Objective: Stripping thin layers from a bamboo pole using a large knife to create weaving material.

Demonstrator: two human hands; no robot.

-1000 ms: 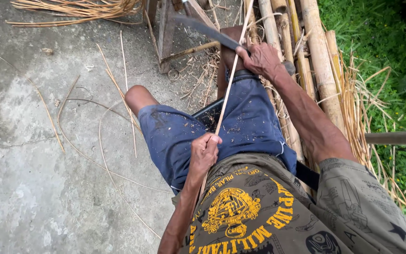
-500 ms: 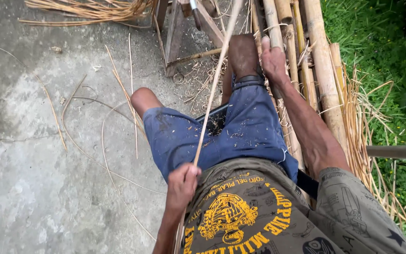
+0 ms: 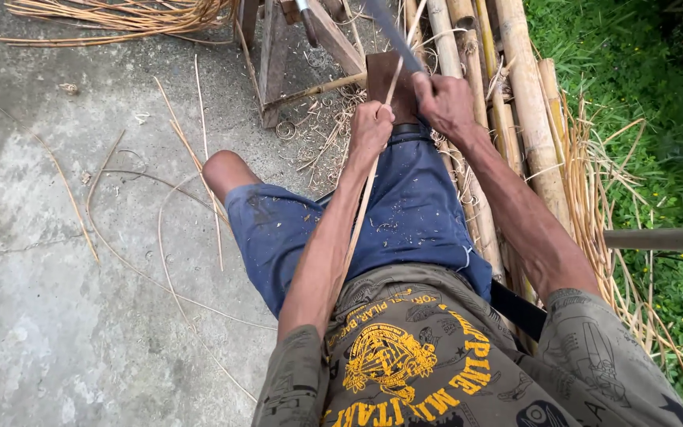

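A thin pale bamboo strip (image 3: 361, 207) runs from my lap up over my right knee. My left hand (image 3: 371, 130) pinches the strip near the knee, next to a dark pad (image 3: 383, 73) lying on that knee. My right hand (image 3: 446, 101) grips the handle of a long dark knife (image 3: 393, 32) whose blade points up and away and lies against the strip. The two hands sit close together, almost touching. I sit in blue shorts (image 3: 405, 225), with my left knee (image 3: 225, 171) bare and out to the left.
Thick bamboo poles (image 3: 519, 103) lie along my right side, with grass (image 3: 634, 71) beyond them. A wooden stool frame (image 3: 278, 55) stands ahead. Loose strips (image 3: 120, 16) and shavings litter the concrete floor (image 3: 57, 300). A grey bar (image 3: 662, 239) crosses at right.
My left hand has slid forward along the strip from my lap up to the knee. The right hand with the knife has stayed by the knee.
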